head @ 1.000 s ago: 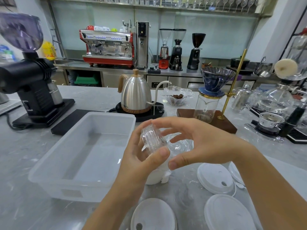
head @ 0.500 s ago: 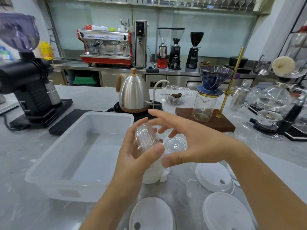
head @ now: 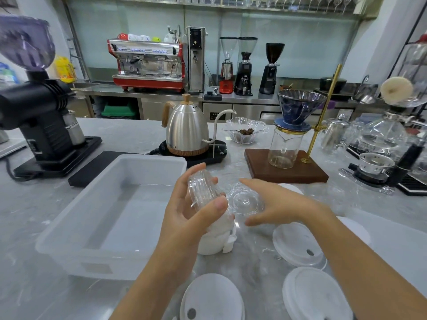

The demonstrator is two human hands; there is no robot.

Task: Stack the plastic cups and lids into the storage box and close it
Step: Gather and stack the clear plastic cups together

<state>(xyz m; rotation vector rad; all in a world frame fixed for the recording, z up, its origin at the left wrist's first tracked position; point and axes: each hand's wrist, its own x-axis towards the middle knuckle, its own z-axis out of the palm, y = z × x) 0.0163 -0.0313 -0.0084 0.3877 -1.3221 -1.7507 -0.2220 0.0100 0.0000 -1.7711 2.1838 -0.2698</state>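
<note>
Left hand (head: 184, 218) grips clear lid stack (head: 202, 192) — right hand (head: 277, 204) holds 1 lid (head: 245, 202).

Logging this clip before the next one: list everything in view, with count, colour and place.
storage box: 1, translucent white, nothing in it, counter left
clear lid stack: 1, transparent, in left hand
clear lid: 1, transparent, at right hand
white lids: at least 4, counter near right
white stack: 1, under the hands
kettle: 1, steel, on black base
grinder: 1, black, far left
dripper: 1, blue, on glass jar
espresso machine: 1, red, back counter
left hand: fingers grip stack
right hand: fingers around lid
</note>
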